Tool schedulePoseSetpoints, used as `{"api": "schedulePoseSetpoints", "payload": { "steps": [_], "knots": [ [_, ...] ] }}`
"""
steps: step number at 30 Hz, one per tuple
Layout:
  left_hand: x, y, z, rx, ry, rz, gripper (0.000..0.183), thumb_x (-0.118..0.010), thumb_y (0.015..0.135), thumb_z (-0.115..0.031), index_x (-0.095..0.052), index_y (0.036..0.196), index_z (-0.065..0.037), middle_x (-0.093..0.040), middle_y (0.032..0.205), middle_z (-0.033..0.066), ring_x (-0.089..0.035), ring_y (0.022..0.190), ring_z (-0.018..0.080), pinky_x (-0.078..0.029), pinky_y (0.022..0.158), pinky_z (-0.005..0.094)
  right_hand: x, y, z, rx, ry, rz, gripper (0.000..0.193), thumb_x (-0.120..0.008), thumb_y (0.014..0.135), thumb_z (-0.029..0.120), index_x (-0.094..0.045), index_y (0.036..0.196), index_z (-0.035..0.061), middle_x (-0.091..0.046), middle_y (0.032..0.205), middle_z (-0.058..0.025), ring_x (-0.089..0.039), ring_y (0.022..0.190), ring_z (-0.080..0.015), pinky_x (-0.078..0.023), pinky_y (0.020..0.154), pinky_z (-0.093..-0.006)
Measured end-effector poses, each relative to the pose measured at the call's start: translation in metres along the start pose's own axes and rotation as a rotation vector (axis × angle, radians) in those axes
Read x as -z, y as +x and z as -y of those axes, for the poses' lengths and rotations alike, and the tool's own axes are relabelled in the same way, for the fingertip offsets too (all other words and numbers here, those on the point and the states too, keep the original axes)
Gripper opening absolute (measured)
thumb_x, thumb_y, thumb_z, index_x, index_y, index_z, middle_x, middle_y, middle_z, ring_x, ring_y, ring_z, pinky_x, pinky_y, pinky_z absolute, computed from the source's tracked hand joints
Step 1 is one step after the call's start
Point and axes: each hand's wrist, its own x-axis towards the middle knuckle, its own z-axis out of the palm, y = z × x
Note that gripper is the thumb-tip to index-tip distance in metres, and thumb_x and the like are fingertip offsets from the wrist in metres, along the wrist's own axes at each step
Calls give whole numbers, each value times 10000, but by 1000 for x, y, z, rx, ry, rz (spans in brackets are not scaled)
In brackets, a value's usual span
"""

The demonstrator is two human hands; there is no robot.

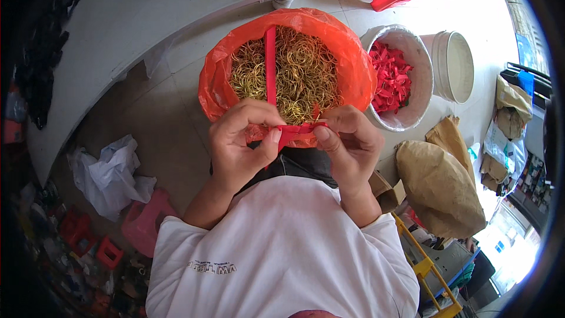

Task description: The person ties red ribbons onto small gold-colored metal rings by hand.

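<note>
Both hands pinch a red ribbon strip point(299, 130) taut btwn them: left hand point(241, 141) and right hand point(347, 144) closed on its ends, held just over the orange bag point(353, 65) of gold rings point(300, 70), so rings are w/in reach. White bucket point(425, 65) of red strips point(388, 76) sits beside.

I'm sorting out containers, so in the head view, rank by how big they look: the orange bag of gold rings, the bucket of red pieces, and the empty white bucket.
1. orange bag of gold rings, clearly largest.
2. bucket of red pieces.
3. empty white bucket, partly hidden and farther away, so the last two are unsure.
</note>
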Motion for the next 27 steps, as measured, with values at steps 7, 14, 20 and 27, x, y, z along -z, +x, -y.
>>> {"api": "schedulePoseSetpoints", "payload": {
  "steps": [7, 14, 20, 27],
  "knots": [
    [-3, 7, -6, -57, -8, 97, 108, -650, 777, -25, -649, 882, -5, -605, 926, 90, -600, 809, 157, -492, 682, 257, 0, 17, -2, 266, -140, 146, 166, -610, 829, 141, -647, 886, -11, -597, 825, -114, -569, 699, -192, -446, 591, -283],
    [-1, 1, -5, 302, -602, 150, 121, -621, 810, 4, -615, 927, 36, -600, 901, 103, -601, 709, 126, -500, 612, 222, 5, 20, 0, 190, -54, 213, 210, -599, 846, 193, -631, 869, -14, -574, 811, -115, -554, 668, -190, -441, 578, -278],
    [-4, 5, -7, 229, -364, 135, 93, -634, 811, -23, -617, 883, 32, -577, 823, 65, -560, 659, 82, -459, 581, 197, -1, 17, 2, 231, -123, 152, 207, -733, 699, 71, -539, 723, 3, -558, 741, -61, -520, 631, -145, -408, 535, -253],
    [3, 1, 0, 186, -251, 188, 88, -666, 796, -61, -620, 791, 15, -578, 765, 38, -521, 637, 55, -398, 549, 186, -1, 13, -2, 113, -23, 187, 170, -709, 728, 69, -553, 737, 2, -559, 730, -57, -504, 624, -124, -383, 535, -240]
  ]
}}
